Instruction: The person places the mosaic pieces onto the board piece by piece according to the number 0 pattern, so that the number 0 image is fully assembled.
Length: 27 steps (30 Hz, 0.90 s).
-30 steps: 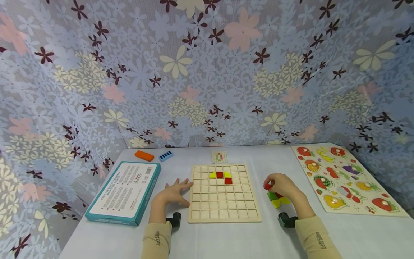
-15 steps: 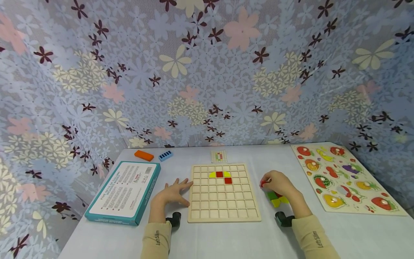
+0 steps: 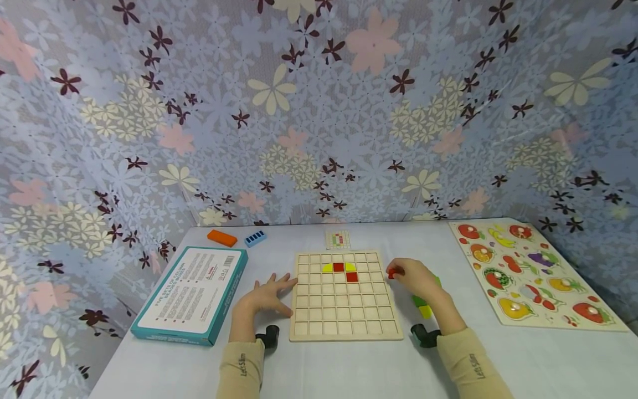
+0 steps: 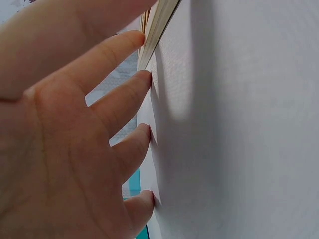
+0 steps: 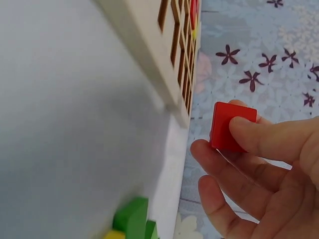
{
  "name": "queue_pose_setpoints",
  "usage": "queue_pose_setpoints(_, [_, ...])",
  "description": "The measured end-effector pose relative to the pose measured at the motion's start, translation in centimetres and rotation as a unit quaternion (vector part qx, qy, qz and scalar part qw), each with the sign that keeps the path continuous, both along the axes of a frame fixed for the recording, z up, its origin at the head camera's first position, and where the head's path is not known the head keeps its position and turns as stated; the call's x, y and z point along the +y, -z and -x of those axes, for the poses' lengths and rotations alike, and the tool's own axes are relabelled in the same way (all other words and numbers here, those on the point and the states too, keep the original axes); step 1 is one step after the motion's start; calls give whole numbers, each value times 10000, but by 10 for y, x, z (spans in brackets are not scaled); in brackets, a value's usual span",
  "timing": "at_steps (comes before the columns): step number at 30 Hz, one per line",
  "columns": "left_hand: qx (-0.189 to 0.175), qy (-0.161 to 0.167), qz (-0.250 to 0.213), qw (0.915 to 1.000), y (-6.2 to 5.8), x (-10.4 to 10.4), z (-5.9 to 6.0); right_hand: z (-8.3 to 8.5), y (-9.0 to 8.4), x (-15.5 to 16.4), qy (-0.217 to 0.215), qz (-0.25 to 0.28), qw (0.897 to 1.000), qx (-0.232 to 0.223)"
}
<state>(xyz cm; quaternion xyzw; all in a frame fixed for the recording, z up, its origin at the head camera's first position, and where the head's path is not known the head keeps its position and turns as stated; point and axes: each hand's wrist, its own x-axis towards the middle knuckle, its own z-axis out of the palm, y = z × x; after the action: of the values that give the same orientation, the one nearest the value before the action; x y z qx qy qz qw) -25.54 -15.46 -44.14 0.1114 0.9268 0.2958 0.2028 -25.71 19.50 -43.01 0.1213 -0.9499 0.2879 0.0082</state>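
Right hand [image 3: 416, 279] grip pinches a small red square wooden tile [image 5: 230, 126] just beside the wooden grid board's [image 3: 344, 316] right edge, while left hand [image 3: 264, 297] rests fingers spread on the white bench [image 3: 349, 366] against the board's left edge.

The right hand [image 3: 417, 280] hides most of the loose green and yellow pieces [image 3: 422, 306].

Pale unvarnished wood on grid board [image 3: 345, 310]; glossy red-painted block [image 5: 230, 126]; matt white cloth over tabletop [image 3: 349, 366]; smooth printed cardboard box [image 3: 191, 295] at nine o'clock.
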Motion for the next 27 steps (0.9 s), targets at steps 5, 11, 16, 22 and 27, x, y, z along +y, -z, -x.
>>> queue_pose_setpoints(5, [-12, -20, 25, 10000, 0, 0, 1, -3, -3, -9, -54, 72, 9999, -78])
queue_pose_setpoints(11, [5, -20, 15, 10000, 1, 1, 0, -4, -2, -18, -161, 127, 9998, 39])
queue_pose_setpoints(16, [42, -5, -17, 10000, 3, 1, 0, -5, -4, -28, -30, 261, 9996, -120])
queue_pose_setpoints(22, [27, 16, -43, 10000, 3, 1, 1, -8, -7, -38, 93, 420, 9987, -268])
queue_pose_setpoints(27, [34, 24, -70, 10000, 2, 1, 0, -9, -8, -44, 75, 484, 9983, -322])
